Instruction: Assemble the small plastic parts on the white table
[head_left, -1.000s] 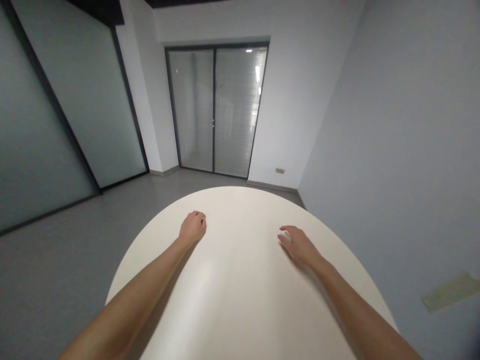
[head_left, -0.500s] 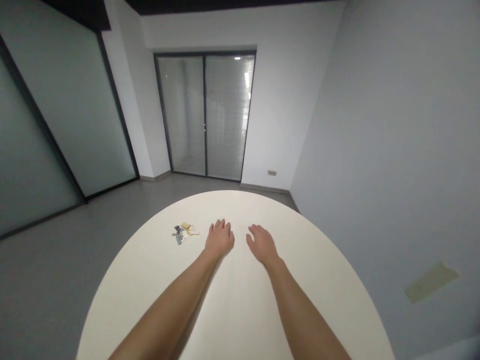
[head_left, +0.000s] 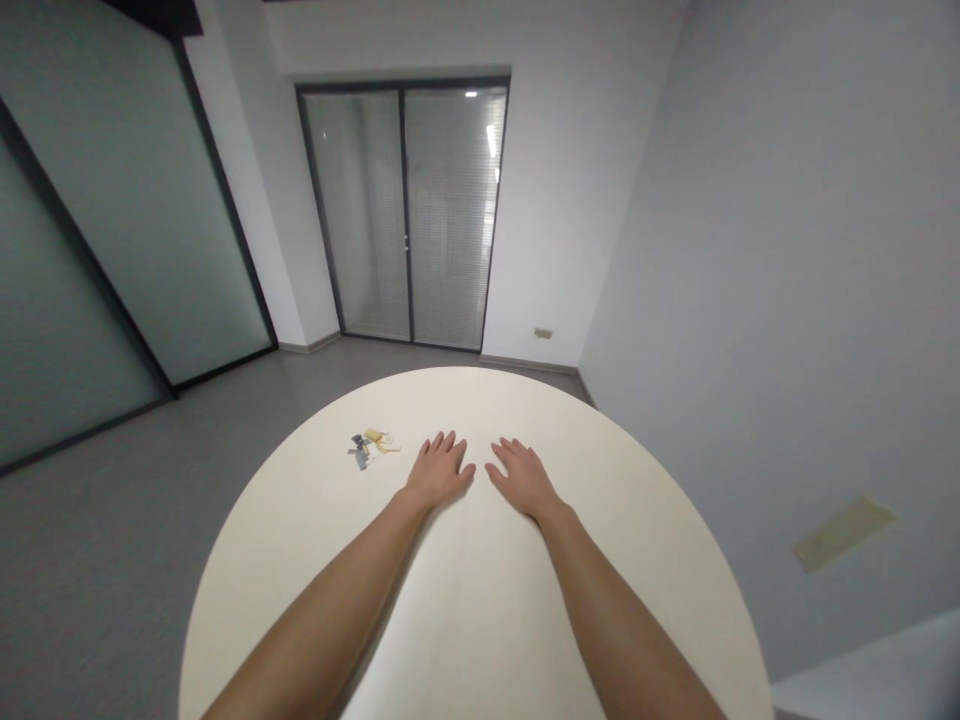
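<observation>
Two hands lie palm down on one round white desk [head_left: 480, 620], just in from its far edge. The left hand [head_left: 441, 470] is slightly left of the middle of that edge, its fingers open and spread apart. The right hand [head_left: 523, 478] is near it, slightly right of the middle, its fingers also open, the thumb reaching toward the left thumb; the two thumbs are close but apart.

One small heap of loose pieces [head_left: 365, 449] lies toward the desk's far left edge, just beside the left hand without touching it. At least one yellow piece [head_left: 374, 435], one dark piece [head_left: 358, 441] and one grey piece [head_left: 362, 462] can be told apart, with whitish bits at the right; they are too small and overlapped for a full count.

Beyond the far edge stand two glazed door panels [head_left: 450, 230]. One strip of tape [head_left: 844, 533] is on the wall past the right edge.
</observation>
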